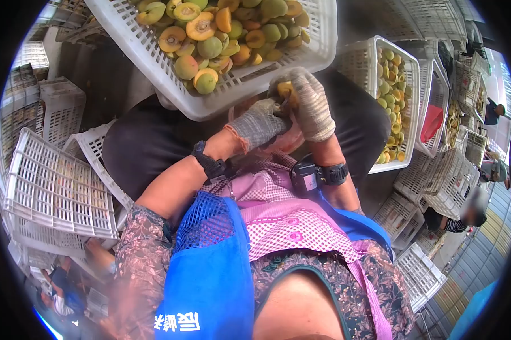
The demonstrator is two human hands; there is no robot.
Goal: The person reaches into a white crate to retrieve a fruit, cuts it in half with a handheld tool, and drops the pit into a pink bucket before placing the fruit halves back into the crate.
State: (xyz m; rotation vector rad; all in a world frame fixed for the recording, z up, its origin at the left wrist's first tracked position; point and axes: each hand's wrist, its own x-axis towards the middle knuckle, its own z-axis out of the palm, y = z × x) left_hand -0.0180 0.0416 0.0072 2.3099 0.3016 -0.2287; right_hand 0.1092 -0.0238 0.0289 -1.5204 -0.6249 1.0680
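My right hand, in a pale knitted glove, is closed around an apricot with orange flesh showing. My left hand, in a grey knitted glove, is closed close against it; what its fingers hold is hidden. Both hands meet above my lap, just below the near edge of a white plastic crate. That crate holds many apricots, some whole and green-yellow, others halved with pits or hollows showing. Partly hidden under my hands is a pinkish container.
To the right stands another white crate of apricots, with a red item in a crate beyond it. Stacked crates are at the left, and more crates stand at far right. Other people are in the background.
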